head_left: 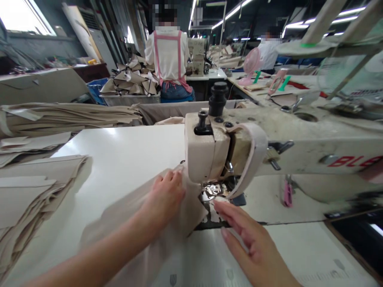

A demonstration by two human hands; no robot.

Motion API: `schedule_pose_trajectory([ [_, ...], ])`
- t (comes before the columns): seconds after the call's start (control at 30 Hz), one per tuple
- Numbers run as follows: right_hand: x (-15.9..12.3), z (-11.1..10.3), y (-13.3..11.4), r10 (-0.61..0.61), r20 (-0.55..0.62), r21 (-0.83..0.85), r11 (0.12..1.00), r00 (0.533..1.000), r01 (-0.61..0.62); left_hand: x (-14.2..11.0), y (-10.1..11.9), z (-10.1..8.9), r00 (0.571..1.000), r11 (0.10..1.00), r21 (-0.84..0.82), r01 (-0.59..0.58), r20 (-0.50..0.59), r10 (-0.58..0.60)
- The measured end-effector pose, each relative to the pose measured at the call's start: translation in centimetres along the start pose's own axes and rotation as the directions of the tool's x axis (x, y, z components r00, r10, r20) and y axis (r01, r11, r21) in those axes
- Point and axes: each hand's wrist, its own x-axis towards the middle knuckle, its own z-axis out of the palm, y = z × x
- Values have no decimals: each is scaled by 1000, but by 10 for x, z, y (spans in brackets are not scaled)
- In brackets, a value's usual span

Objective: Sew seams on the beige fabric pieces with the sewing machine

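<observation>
A beige sewing machine stands in the middle of the head view, with its metal presser foot low over the needle plate. A piece of beige fabric lies on the white table to the left of the foot, one pointed corner near the plate. My left hand rests on this fabric, its fingers curled in on the far edge beside the machine head. In front of the presser foot is my right hand, fingers stretched out and thumb apart, fingertips close to the needle plate. It holds nothing that I can see.
Stacks of cut beige fabric lie along the table's left side. Behind the table, a person in a pink-strapped apron sits beside a bin of sewn pieces. A pink clip hangs under the machine arm. A dark screen sits at right.
</observation>
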Motion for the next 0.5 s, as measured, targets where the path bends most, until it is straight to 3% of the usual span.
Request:
schedule_pose_trajectory([
  [0.03, -7, 2, -4, 190, 7, 293, 939, 982, -183, -11, 8, 0, 999, 999, 30, 33, -7, -33],
  [0.1, -19, 11, -14, 437, 200, 684, 578, 877, -444, -32, 22, 3, 994, 997, 35, 66, -90, -63],
  [0.13, -22, 16, -19, 464, 312, 754, 411, 829, -513, -40, 27, 5, 988, 999, -6, 32, -152, -33],
  [0.17, -24, 21, -23, 458, 384, 776, 311, 801, -550, -47, 30, 6, 978, 996, -76, -51, -206, 34],
  [0.2, -24, 25, -26, 440, 418, 782, 272, 795, -561, -53, 32, 8, 962, 970, -169, -173, -242, 129],
  [0.27, -18, 28, -30, 448, 371, 795, 298, 813, -528, -58, 33, 7, 926, 844, -391, -366, -244, 289],
  [0.33, -9, 26, -30, 503, 255, 791, 383, 826, -477, -60, 33, 5, 913, 719, -565, -404, -197, 358],
  [0.5, 13, 20, -25, 534, 133, 634, 601, 835, -486, -59, 32, -1, 904, 673, -627, -391, -127, 407],
])
